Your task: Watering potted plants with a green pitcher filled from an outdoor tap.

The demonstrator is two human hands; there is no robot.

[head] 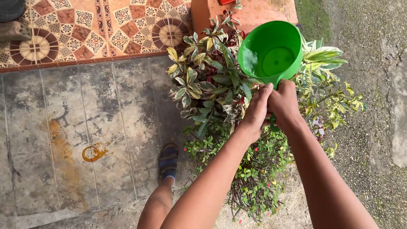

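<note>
1. I see the worn grey paving [85, 127] filling the left half of the view, bordered at the top by patterned brown tiles [85, 25]. An orange stain [94, 152] marks one slab.
2. I see the cluster of plants [220, 106] standing right of centre: variegated leaves above, a low shrub with small red flowers below. An orange pillar base [254, 12] stands just behind it.
3. I see the green plastic dipper [271, 51] held directly above the foliage, its mouth tipped toward the camera. The interior looks empty.
4. I see the left hand [256, 112] and the right hand [284, 104] touching each other, both with fingers clenched around the dipper's handle. The two-handed grip appears to steady the tilted vessel over the leaves.
5. I see a sandalled foot [168, 161] planted on the paving just beside the shrub.
</note>
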